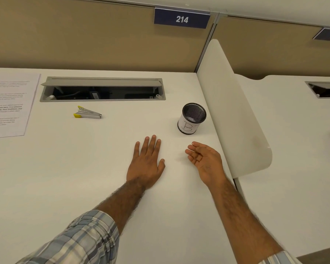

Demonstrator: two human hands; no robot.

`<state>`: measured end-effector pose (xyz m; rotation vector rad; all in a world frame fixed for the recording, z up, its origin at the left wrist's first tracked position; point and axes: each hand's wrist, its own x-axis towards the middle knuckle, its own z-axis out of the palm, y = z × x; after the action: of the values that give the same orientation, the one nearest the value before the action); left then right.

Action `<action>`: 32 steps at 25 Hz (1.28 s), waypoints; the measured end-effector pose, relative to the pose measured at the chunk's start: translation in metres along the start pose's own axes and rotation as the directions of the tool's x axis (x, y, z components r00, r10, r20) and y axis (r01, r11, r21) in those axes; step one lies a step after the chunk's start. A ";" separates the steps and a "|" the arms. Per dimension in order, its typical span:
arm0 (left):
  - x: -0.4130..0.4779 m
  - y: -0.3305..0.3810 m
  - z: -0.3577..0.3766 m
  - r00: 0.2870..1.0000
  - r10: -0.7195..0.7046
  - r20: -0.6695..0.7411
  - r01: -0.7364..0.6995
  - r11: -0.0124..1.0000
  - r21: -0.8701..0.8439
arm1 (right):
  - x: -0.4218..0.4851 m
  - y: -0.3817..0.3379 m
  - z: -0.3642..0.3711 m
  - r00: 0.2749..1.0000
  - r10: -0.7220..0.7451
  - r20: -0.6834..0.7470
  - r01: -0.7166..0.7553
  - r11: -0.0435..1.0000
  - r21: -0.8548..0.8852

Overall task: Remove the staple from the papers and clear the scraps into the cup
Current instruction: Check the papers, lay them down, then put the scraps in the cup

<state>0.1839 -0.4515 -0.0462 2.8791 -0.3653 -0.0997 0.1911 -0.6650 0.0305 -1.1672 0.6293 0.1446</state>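
Observation:
A black mesh cup [191,119] with a white paper label stands upright on the white desk [84,168], with small pale scraps visible inside it. My left hand [147,164] lies flat on the desk, palm down, just below and left of the cup. My right hand [205,161] rests on its edge below the cup, palm turned up and inward, fingers loosely curled, holding nothing. A silver staple remover with yellow tips [87,113] lies far to the left. Printed papers [7,105] lie flat at the desk's left edge.
An open grey cable tray [103,89] is sunk into the desk behind the staple remover. A white divider panel [234,111] rises just right of the cup. Tan partition walls with number plates 214 [181,19] and 215 stand behind.

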 end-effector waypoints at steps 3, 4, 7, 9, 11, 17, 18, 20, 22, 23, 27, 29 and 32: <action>0.000 0.000 -0.001 1.000 0.001 0.002 -0.001 1.000 0.004 | 0.005 -0.008 0.001 1.000 -0.020 -0.024 0.020 1.000 0.000; 0.000 0.000 -0.001 1.000 0.002 0.003 -0.002 1.000 0.003 | 0.006 -0.014 0.003 0.999 -0.032 -0.014 0.031 0.999 -0.007; 0.000 0.000 -0.001 1.000 0.003 -0.003 -0.003 1.000 -0.008 | 0.013 -0.043 0.018 0.992 -0.125 0.028 0.126 0.991 -0.044; -0.001 0.000 -0.001 1.000 0.003 -0.009 -0.003 1.000 -0.014 | 0.023 -0.069 0.032 0.969 -0.245 0.017 0.245 0.956 -0.163; -0.001 0.000 -0.001 1.000 0.005 -0.006 -0.005 1.000 -0.021 | 0.036 -0.093 0.044 0.923 -0.385 -0.005 0.354 0.853 -0.383; -0.001 0.000 -0.001 1.000 -0.001 0.011 0.001 1.000 -0.022 | 0.071 -0.125 0.056 0.809 -0.572 0.136 0.375 0.323 -0.869; -0.001 0.000 -0.002 1.000 -0.001 0.012 0.002 1.000 -0.022 | 0.073 -0.124 0.055 0.810 -0.566 0.150 0.366 0.289 -0.884; 0.000 0.000 -0.002 1.000 -0.003 0.009 0.003 1.000 -0.029 | 0.074 -0.122 0.053 0.814 -0.558 0.158 0.354 0.261 -0.898; 0.000 0.000 -0.001 1.000 -0.002 0.011 0.002 1.000 -0.029 | 0.074 -0.119 0.051 0.815 -0.560 0.152 0.354 0.272 -0.895; 0.000 0.000 -0.001 1.000 -0.003 0.012 0.003 1.000 -0.025 | 0.073 -0.119 0.050 0.813 -0.563 0.150 0.363 0.288 -0.886; -0.001 0.000 -0.001 1.000 0.002 0.000 -0.002 1.000 -0.029 | 0.068 -0.119 0.050 0.859 -0.499 0.113 0.391 0.498 -0.774; -0.001 0.000 -0.001 1.000 0.003 0.005 -0.003 1.000 -0.018 | 0.066 -0.121 0.049 0.868 -0.485 0.106 0.402 0.563 -0.722; -0.001 -0.001 0.000 1.000 0.006 0.017 -0.006 1.000 -0.001 | 0.065 -0.120 0.046 0.860 -0.495 0.126 0.409 0.519 -0.750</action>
<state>0.1832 -0.4504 -0.0463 2.8774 -0.3770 -0.1237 0.3130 -0.6860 0.1046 -2.1574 0.3099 -0.1293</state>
